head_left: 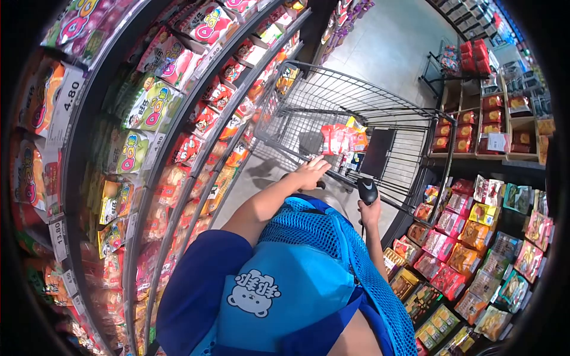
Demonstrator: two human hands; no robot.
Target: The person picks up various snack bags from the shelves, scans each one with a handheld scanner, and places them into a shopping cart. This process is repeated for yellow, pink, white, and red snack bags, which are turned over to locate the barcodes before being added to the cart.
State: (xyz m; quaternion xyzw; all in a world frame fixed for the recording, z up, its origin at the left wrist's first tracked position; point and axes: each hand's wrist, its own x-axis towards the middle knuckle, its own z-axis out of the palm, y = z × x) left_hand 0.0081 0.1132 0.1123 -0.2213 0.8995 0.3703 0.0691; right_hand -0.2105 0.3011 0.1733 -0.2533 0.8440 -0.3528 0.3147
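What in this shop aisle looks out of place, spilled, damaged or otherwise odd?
Nothing stands out. The snack packets lie inside the trolley, the left hand rests on its handle, the right hand grips a black scanner, and the shelves look orderly.

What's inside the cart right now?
The cart holds red and yellow snack packs beside a dark flat panel. Anything under the packs is covered. The left hand rests on its handle.

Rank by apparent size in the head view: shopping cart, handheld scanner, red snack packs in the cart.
1. shopping cart
2. red snack packs, as a bunch
3. handheld scanner in the right hand; it is nearer the camera, so only apparent size counts.
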